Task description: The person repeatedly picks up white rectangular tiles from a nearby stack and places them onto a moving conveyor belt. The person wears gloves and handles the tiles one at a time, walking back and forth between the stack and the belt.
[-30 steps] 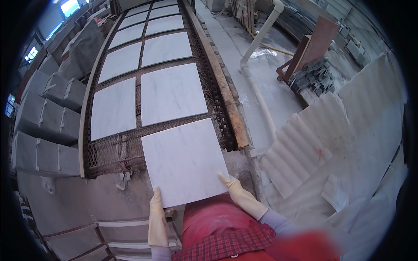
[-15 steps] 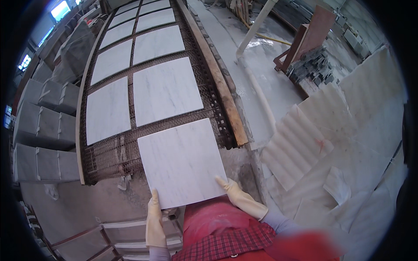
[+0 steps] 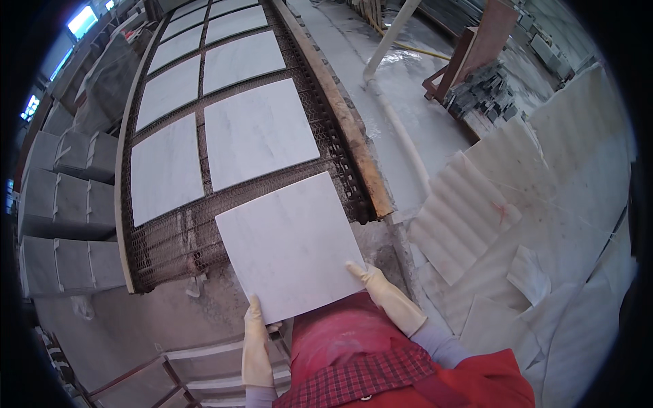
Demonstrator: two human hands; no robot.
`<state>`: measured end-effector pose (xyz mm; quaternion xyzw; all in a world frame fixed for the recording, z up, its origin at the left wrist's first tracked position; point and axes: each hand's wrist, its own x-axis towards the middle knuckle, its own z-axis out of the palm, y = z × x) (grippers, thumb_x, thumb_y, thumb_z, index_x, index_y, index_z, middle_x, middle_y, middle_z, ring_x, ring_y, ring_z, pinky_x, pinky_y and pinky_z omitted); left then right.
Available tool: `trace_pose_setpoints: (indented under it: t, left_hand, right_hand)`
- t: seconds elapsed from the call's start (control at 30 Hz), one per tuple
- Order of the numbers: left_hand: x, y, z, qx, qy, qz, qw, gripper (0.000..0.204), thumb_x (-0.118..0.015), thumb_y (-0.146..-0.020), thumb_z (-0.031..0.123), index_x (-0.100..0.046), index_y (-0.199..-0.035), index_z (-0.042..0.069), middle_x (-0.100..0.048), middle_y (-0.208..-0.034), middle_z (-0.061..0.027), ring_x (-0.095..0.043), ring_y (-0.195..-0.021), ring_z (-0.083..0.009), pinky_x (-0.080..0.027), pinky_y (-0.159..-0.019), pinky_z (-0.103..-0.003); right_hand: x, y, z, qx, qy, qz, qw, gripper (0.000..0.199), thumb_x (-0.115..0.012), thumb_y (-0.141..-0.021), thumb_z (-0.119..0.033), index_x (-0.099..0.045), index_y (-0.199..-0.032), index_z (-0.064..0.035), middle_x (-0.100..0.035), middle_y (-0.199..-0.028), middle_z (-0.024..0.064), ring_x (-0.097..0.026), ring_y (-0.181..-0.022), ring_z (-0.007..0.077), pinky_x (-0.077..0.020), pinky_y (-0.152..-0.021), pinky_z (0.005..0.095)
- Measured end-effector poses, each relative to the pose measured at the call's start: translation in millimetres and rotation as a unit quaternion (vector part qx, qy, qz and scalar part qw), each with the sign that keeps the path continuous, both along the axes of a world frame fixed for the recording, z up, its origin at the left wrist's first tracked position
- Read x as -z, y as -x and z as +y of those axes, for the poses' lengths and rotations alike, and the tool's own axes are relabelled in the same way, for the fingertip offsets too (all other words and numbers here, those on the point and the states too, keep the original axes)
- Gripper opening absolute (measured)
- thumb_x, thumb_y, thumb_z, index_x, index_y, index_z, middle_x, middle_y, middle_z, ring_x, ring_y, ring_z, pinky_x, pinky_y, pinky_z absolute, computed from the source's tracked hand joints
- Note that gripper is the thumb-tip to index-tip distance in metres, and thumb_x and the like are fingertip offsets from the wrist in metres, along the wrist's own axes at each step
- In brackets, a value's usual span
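Note:
A square white stone tile (image 3: 292,248) with faint grey veining is held in front of me, its far edge over the near end of the mesh conveyor (image 3: 170,251). My left hand (image 3: 255,333), in a cream rubber glove, grips its lower left corner with the thumb on top. On the right edge, my right hand (image 3: 377,282), gloved alike, pinches the tile the same way. Fingers under the tile are hidden. Beyond it, similar tiles lie in two columns on the belt, the closest being a right tile (image 3: 262,136) and a left tile (image 3: 168,170).
A wooden rail (image 3: 340,109) edges the belt's right side. Strapped stacks of slabs (image 3: 68,204) stand at left. To the right are foam sheets (image 3: 462,211), a white pipe (image 3: 401,129) and a pile of stone strips (image 3: 486,98). A metal-framed rack (image 3: 156,377) is at lower left.
The held tile has turned slightly in my hands, its right side swinging up. Both hands have shifted a little to the right in view. The conveyor scene has shifted slightly upward.

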<state>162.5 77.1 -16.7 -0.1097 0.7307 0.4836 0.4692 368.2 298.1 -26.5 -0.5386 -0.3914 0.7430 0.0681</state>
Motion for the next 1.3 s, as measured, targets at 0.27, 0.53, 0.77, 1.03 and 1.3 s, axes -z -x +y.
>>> trace_pose_setpoints:
  t: [0.27,0.53,0.77,1.03,1.3]
  left_hand:
    - [-20.1,5.7,4.2,-0.009,0.026,-0.002,1.0,0.079,-0.047,-0.073,0.079,-0.061,-0.097,0.005,-0.062,-0.065,-0.0066,-0.056,-0.046,-0.0141,-0.041,-0.037,-0.022]
    - [-31.5,11.4,5.4,-0.012,-0.002,-0.015,1.0,0.07,-0.049,-0.078,0.073,-0.06,-0.094,0.006,-0.059,-0.063,-0.0058,-0.052,-0.043,-0.014,-0.039,-0.035,-0.023]
    - [-19.8,16.6,2.0,0.001,-0.008,-0.018,1.0,0.07,-0.049,-0.079,0.073,-0.058,-0.098,0.006,-0.061,-0.067,-0.005,-0.055,-0.047,-0.0132,-0.041,-0.039,-0.022]
    - [1.0,21.8,-4.4,0.016,-0.007,0.002,1.0,0.075,-0.046,-0.078,0.076,-0.061,-0.101,0.006,-0.064,-0.072,-0.0057,-0.058,-0.052,-0.0155,-0.042,-0.042,-0.025]
    - [3.5,22.1,-2.1,0.013,-0.003,0.011,1.0,0.076,-0.049,-0.075,0.077,-0.058,-0.101,0.007,-0.064,-0.073,-0.0044,-0.059,-0.052,-0.0135,-0.045,-0.042,-0.022]
  right_hand:
    - [-7.3,3.3,-10.1,0.028,0.011,0.002,1.0,0.065,-0.067,-0.081,-0.049,-0.054,-0.12,0.0024,-0.062,-0.111,0.0108,-0.058,-0.099,0.0187,-0.0434,-0.088,0.031]
    - [-1.7,6.6,-18.0,0.03,-0.006,-0.019,0.999,0.063,-0.066,-0.082,-0.048,-0.055,-0.12,0.0016,-0.062,-0.11,0.0106,-0.057,-0.101,0.0184,-0.0424,-0.089,0.0318]
    - [-17.1,11.9,-11.7,0.006,0.021,-0.009,1.0,0.061,-0.063,-0.085,-0.047,-0.053,-0.122,0.0009,-0.06,-0.116,0.0112,-0.055,-0.105,0.0199,-0.0415,-0.093,0.0328]
    - [-13.0,13.6,-5.6,-0.013,0.065,-0.022,0.998,0.062,-0.06,-0.086,-0.048,-0.052,-0.127,-0.0028,-0.059,-0.119,0.0097,-0.054,-0.108,0.0201,-0.0405,-0.095,0.0335]
    - [-20.9,17.5,-4.7,-0.019,0.072,-0.028,0.997,0.064,-0.06,-0.085,-0.05,-0.05,-0.128,-0.0034,-0.058,-0.12,0.0099,-0.054,-0.109,0.0217,-0.0441,-0.092,0.0354]
